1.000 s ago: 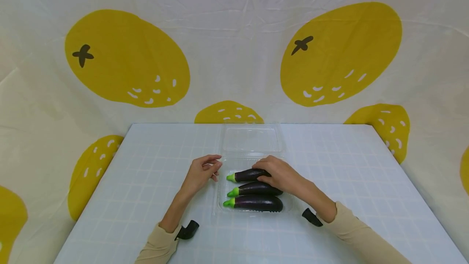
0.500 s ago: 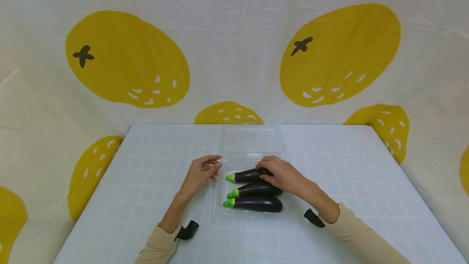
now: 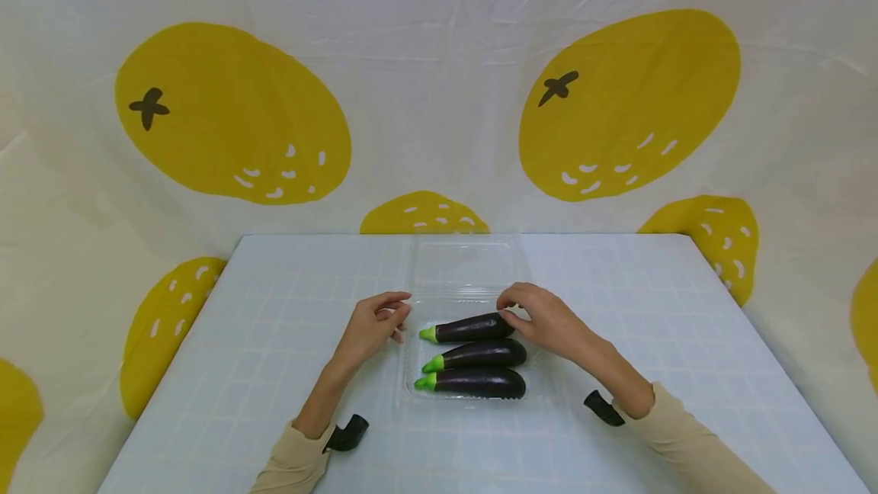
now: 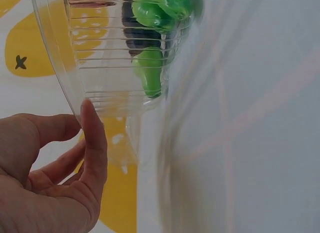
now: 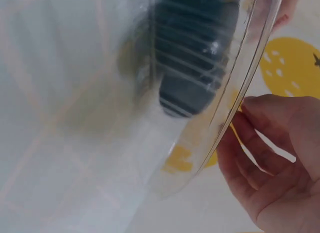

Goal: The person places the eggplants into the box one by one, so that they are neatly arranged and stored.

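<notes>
Three dark purple eggplants with green stems lie side by side in an open clear plastic clamshell container [image 3: 473, 402]: the far eggplant [image 3: 473, 327], the middle eggplant [image 3: 483, 354] and the near eggplant [image 3: 480, 383]. At the container's left rim, my left hand [image 3: 370, 325] pinches the edge between thumb and index finger; the left wrist view shows the index fingertip [image 4: 88, 110] over the plastic. My right hand [image 3: 545, 320] is by the far eggplant's blunt end, fingers loosely bent and holding nothing. In the right wrist view its fingertips [image 5: 247, 104] are right at the container's rim.
Hinged at the back, the clear lid [image 3: 466, 261] lies folded away toward the table's far edge. A pale checked cloth covers the table [image 3: 309, 265]. Behind it hangs a white curtain [image 3: 439, 97] printed with yellow fruit. A black wrist mount [image 3: 348, 433] sits on the left sleeve.
My right hand has let go of the far eggplant and moved right and slightly up from it. The left hand has stayed at the container's left rim. The view has shifted slightly.
</notes>
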The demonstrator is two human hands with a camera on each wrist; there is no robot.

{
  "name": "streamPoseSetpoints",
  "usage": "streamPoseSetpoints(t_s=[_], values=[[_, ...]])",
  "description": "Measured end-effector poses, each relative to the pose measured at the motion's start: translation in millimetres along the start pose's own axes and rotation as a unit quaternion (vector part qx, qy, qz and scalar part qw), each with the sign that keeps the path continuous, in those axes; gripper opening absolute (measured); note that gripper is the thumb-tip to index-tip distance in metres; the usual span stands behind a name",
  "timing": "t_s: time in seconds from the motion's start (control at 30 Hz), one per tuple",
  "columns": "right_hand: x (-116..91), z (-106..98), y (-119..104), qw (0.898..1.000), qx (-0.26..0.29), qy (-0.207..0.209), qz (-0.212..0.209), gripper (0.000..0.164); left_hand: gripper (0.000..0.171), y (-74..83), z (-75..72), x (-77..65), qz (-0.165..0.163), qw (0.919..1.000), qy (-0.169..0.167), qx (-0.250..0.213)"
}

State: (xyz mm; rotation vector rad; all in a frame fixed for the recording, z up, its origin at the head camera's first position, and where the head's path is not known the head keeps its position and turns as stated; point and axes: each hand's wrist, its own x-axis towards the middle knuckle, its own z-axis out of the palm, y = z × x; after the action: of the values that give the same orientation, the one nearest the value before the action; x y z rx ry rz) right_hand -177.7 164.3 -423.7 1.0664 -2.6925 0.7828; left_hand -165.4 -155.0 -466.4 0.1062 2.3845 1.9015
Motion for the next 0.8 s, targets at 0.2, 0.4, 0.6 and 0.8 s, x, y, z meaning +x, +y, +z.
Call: streamPoseSetpoints(t_s=[0.2, 0.4, 0.6, 0.8], values=[[-7.2, -1.5, 14.7, 0.996, -0.024, 0.077, -0.024, 0.016, 0.033, 1.3, 0.5, 2.9, 0.016, 0.9986, 0.031, 0.04], [-9.4, -1.1, 28.7, 0.99, -0.037, 0.133, -0.023, 0.017, 0.03, 4.9, 1.4, 8.1, 0.025, 0.9947, 0.064, 0.076], [-9.7, 0.1, 40.5, 0.987, -0.027, 0.158, -0.002, 0.019, 0.033, 6.0, 0.6, 15.0, 0.032, 0.9917, 0.081, 0.095], [-8.4, 4.1, 52.5, 0.985, -0.008, 0.169, 0.018, 0.026, 0.036, 5.9, 0.2, 23.0, 0.032, 0.9918, 0.079, 0.095]])
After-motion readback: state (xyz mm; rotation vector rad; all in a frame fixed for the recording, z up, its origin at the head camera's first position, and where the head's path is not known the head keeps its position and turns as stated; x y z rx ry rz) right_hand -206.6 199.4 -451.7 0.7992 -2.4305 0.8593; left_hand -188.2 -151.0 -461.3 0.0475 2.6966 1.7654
